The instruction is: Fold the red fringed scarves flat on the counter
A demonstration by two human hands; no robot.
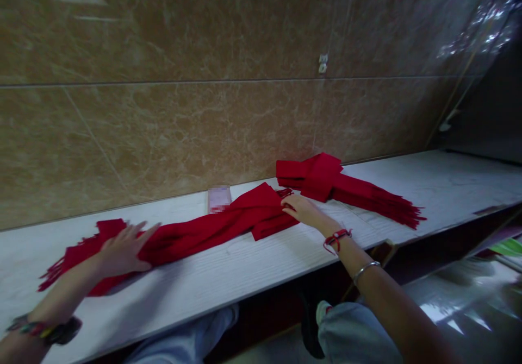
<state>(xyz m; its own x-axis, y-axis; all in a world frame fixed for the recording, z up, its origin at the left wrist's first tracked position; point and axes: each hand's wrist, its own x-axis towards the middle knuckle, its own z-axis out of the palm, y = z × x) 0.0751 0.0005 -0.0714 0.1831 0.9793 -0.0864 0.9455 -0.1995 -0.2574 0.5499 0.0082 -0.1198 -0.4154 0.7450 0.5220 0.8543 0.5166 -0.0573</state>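
Observation:
A long red scarf [196, 239] lies stretched along the white shelf, loosely folded and wrinkled, with fringe showing at its left end and near its right end. Over its left part is my left hand [124, 250], fingers spread; whether the palm presses on the cloth cannot be made out. At the right end my right hand [304, 210] has its fingers curled and pinched at the scarf's edge by the fringe. Just beyond that hand, a second red scarf [367, 193] rests folded flat, with a band of cloth crossed over it and its fringe pointing right.
The white shelf [228, 271] runs along a brown marbled tile wall [183, 136]. A small pale rectangular item [219, 198] lies against the wall behind the first scarf. My knees are under the front edge. A dark panel [485, 108] stands at the far right end.

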